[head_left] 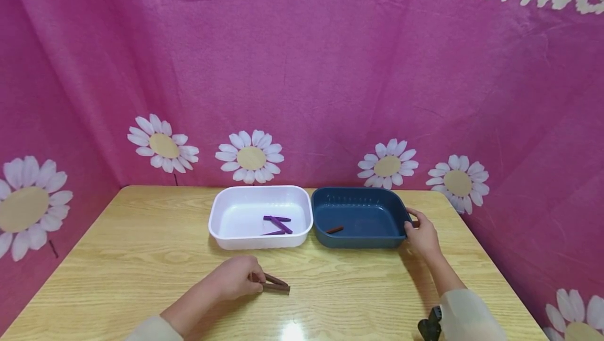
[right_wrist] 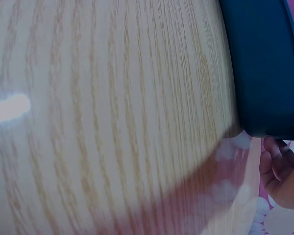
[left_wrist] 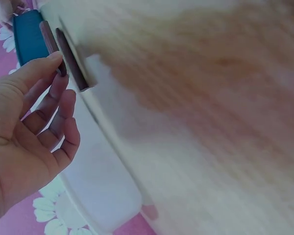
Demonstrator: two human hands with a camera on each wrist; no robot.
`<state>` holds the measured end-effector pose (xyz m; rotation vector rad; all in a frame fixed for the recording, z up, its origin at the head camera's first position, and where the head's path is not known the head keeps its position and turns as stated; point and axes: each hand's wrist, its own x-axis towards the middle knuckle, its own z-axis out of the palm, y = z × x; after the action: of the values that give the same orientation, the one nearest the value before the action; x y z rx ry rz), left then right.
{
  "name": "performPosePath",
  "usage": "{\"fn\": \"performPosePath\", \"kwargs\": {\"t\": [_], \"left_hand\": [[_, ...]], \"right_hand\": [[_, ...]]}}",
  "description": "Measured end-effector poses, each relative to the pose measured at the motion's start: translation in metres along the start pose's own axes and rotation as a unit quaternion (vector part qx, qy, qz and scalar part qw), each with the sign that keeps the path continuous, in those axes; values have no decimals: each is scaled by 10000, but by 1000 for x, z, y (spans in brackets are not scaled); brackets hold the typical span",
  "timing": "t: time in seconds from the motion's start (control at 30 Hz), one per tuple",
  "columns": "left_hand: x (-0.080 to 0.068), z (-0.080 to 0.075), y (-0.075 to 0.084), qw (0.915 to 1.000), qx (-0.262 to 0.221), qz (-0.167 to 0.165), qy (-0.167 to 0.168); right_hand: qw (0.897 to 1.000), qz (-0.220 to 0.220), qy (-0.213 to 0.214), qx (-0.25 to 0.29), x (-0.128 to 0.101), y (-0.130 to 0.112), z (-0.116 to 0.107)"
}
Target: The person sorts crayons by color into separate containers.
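My left hand [head_left: 238, 278] is low over the table, front centre. Its thumb and fingertip pinch a brown crayon [left_wrist: 49, 36], clear in the left wrist view. A second brown crayon [left_wrist: 71, 58] lies on the tabletop beside it, apart from the fingers there. My right hand [head_left: 423, 233] grips the right end of the dark blue basin [head_left: 360, 242], thumb at the rim. A dark brown bit shows between its thumb and fingers; I cannot tell what it is. One reddish-brown crayon [head_left: 335, 230] lies inside this basin.
A white basin [head_left: 259, 243] stands left of the blue one, nearly touching it. Several purple crayons [head_left: 281, 225] lie in it. Behind the wooden table [head_left: 141, 241] hangs a pink cloth [head_left: 302, 78] with daisies. A small black object [head_left: 430, 325] sits by the right sleeve.
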<state>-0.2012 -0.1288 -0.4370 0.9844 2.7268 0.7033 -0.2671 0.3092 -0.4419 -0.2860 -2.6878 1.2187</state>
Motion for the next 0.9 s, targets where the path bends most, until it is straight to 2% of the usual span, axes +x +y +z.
{"fn": "performPosePath", "kwargs": {"t": [0.17,0.3,0.6,0.9], "left_hand": [[8,-9,8,9995,-313,16,38],[17,-16,15,9995,-201,158,202],[36,-26,29,9991,146,65,385],[53,-30,37,9988,-6,10,490]], "right_hand": [[10000,17,-1,5,0,-2,-1],[10000,20,-9,16,0,-1,-1],[9999,-56,64,-146,0,1,-1],[9999,-12,60,-102,0,1,0]]}}
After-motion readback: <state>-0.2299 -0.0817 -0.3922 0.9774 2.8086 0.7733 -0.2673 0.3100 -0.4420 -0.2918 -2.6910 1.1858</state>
